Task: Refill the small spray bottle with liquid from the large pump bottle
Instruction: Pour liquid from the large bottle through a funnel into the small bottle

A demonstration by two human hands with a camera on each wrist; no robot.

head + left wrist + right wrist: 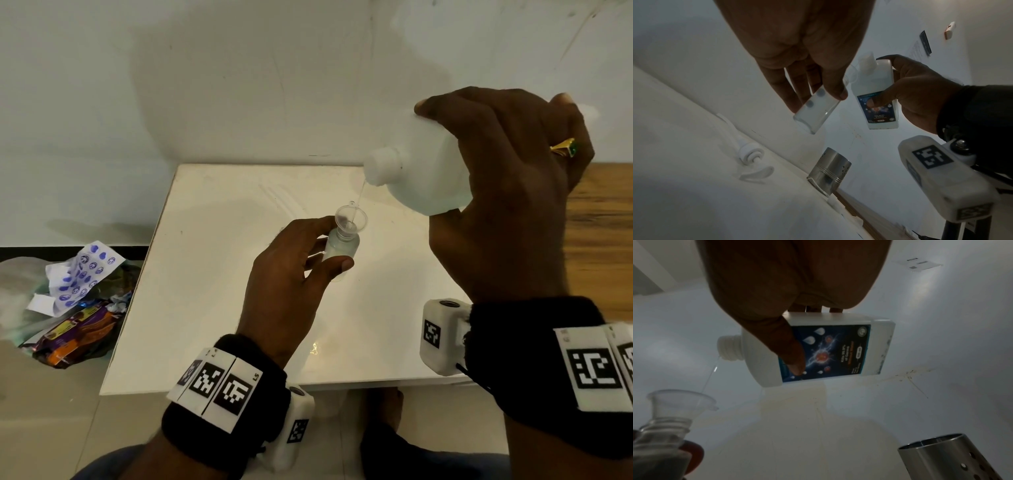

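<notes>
My left hand (301, 270) grips the small clear spray bottle (340, 251) above the white table, its cap off and a clear funnel (351, 217) in its neck. My right hand (507, 192) holds the large white bottle (421, 171), pump removed, tilted with its open neck down to the left. A thin stream of liquid (359, 195) runs from that neck into the funnel. From the right wrist view the large bottle (818, 352) shows its blue label, with the funnel (682, 400) below it. In the left wrist view the small bottle (813, 112) sits between my fingertips, partly filled.
A perforated steel cylinder (828, 170) stands on the white table (212, 308) near its right side, beside the loose white pump head (750, 155) with its tube. A heap of wrappers and paper (75, 301) lies on the floor to the left. Wall behind; wooden surface (599, 222) at right.
</notes>
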